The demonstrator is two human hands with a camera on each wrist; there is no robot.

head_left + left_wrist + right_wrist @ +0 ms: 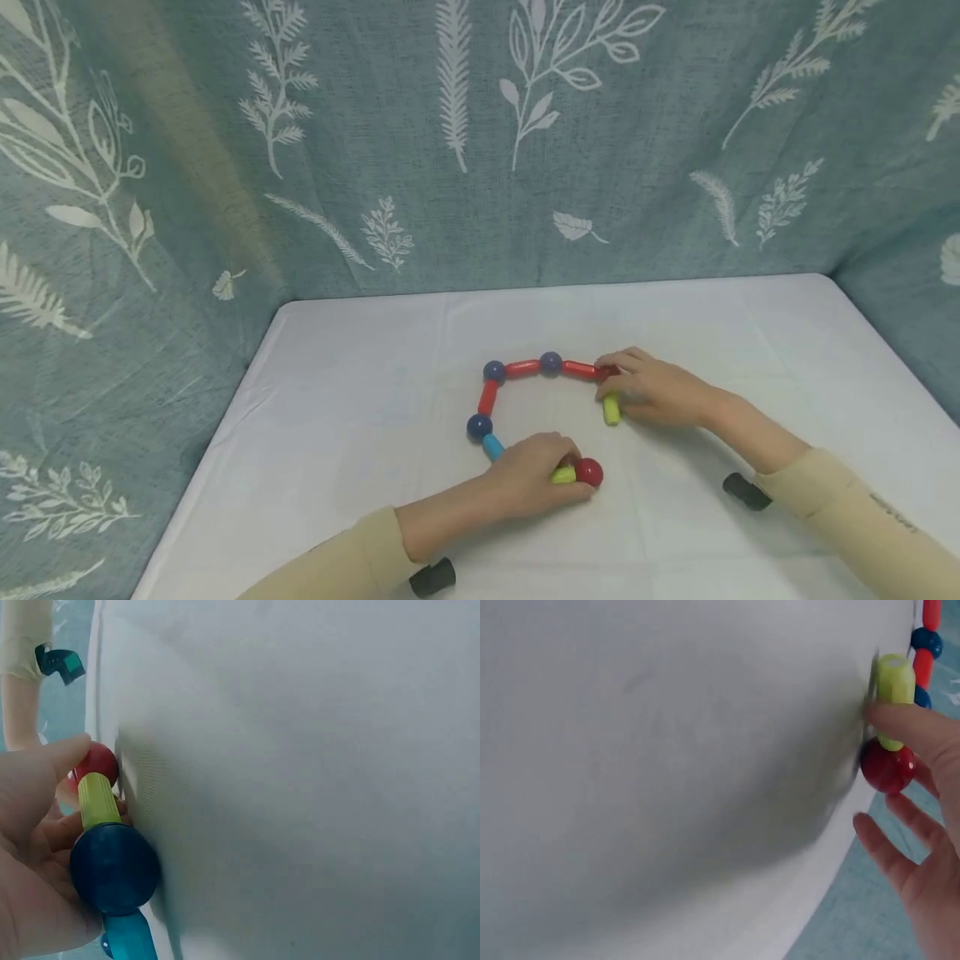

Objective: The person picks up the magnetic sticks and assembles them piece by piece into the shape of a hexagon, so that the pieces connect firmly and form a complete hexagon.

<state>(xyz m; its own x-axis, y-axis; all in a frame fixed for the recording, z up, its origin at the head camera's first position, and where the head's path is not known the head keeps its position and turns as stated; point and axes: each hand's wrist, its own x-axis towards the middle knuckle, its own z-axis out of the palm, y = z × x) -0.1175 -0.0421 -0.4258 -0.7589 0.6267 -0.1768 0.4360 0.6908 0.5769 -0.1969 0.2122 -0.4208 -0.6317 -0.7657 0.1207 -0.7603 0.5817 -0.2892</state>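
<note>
A toy chain of balls and rods lies in an open loop on the white table, with blue balls (551, 363), red rods (522, 368) and a light blue rod (492, 447). At its near end my left hand (528, 479) grips the chain around a yellow-green rod (98, 801), between a red ball (589, 472) and a blue ball (115, 868). The left thumb reaches the red ball. My right hand (660, 387) holds the far right end, its thumb on another yellow-green rod (896, 679) and fingers at the adjoining red ball (889, 766). That rod's free end points toward me.
The white-covered table (360, 400) extends around the loop. A teal curtain with white leaf prints (480, 208) hangs behind it and at both sides. Black wrist cameras (432, 578) sit below both forearms, by the beige sleeves (832, 500).
</note>
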